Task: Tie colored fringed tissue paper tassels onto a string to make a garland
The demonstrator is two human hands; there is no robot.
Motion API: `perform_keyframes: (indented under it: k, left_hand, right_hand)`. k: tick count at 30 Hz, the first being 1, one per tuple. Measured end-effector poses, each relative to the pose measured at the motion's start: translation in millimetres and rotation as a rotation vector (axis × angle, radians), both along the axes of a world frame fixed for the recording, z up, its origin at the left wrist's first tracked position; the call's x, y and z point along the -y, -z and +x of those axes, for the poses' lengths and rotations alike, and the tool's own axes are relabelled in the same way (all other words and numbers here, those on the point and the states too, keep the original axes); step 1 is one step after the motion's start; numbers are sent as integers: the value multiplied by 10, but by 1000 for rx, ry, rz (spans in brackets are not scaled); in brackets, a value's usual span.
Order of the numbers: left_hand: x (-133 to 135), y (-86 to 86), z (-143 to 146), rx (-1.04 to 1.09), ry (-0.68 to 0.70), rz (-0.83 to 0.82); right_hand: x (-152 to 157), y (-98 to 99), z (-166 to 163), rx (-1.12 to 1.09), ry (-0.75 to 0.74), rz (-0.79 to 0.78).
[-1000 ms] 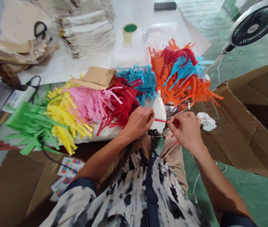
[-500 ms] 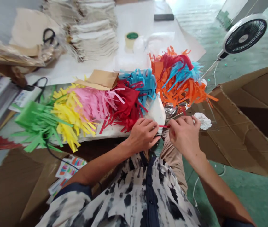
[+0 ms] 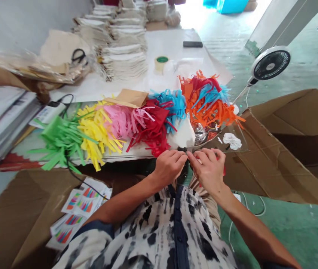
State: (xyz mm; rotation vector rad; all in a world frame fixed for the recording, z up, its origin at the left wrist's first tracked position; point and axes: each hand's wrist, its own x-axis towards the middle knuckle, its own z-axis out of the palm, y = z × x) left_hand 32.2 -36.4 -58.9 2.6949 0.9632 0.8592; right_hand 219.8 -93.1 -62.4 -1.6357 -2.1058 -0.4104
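My left hand and my right hand meet fingertip to fingertip at the table's near edge, both pinched shut. Between them sits a small dark object that I cannot make out. Red paper strips show under my right hand's fingers. Just beyond lie fringed paper bundles: red, pink, yellow, green, blue and orange.
An open cardboard box stands at right, a small fan behind it. Tape roll, phone, scissors and stacked cloth bags lie further back. Printed sheets rest on cardboard at lower left.
Both hands have drawn together and closer to my body. The red strip stretched between them earlier is now gathered in. The camera has tilted up, showing more of the room.
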Motion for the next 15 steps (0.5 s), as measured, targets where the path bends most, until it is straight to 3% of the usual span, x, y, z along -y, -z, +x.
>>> perform_keyframes:
  k: [2, 4, 9, 12, 15]
  left_hand:
    - [36, -122, -7, 116, -42, -242]
    - [39, -242, -23, 313, -44, -582]
    - [-15, -453, -82, 578, 172, -1448]
    - [-12, -487, -83, 701, 198, -1710]
    - [-33, -493, -57, 791, 230, -1772]
  right_hand:
    - [52, -113, 28, 3, 8, 55]
    - [103, -209, 69, 21, 7, 125]
    - [199, -354, 149, -6, 4, 141]
    - [200, -436, 114, -84, -17, 105]
    - [132, -549, 26, -251, -19, 83]
